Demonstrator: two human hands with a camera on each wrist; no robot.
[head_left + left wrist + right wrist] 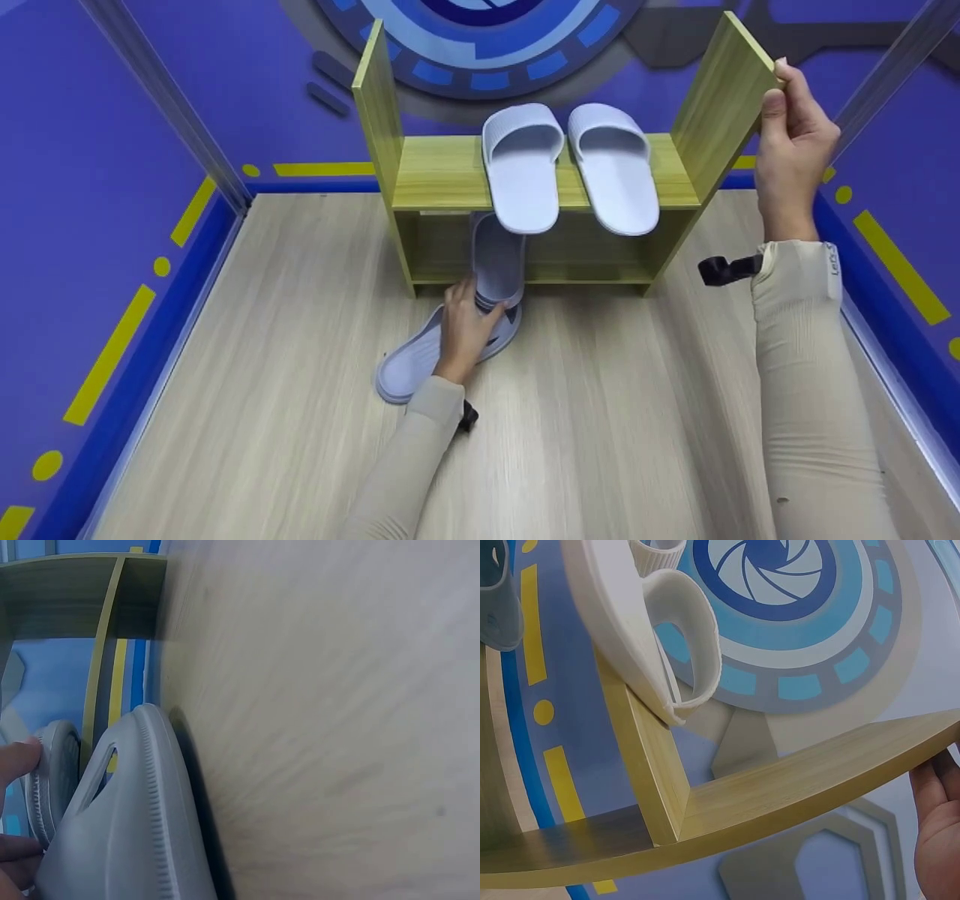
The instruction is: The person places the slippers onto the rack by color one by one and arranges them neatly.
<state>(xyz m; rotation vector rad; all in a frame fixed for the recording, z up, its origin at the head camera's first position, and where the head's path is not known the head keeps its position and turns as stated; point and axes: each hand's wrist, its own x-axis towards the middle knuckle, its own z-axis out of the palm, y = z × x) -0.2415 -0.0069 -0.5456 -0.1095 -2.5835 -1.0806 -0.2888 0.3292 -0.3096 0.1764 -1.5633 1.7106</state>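
Note:
A grey slipper [499, 259] reaches into the lower level of the wooden shoe rack [442, 172], its heel end held between the thumb and fingers of my left hand [465, 330]. Under that hand, a second grey slipper [409, 367] lies slantwise on the floor; the left wrist view has its strap side [127, 817] close up, with the held slipper [54, 772] behind. My right hand [799, 142] grips the top front corner of the rack's right side panel [731, 97]. Two white slippers [525, 176] [619, 180] stand side by side on the upper shelf, heels overhanging its front edge.
Blue panels [90, 187] with yellow markings enclose the wood-look floor [585, 420] on the left, right and back. The rack stands near the back panel, its two side panels rising above the upper shelf.

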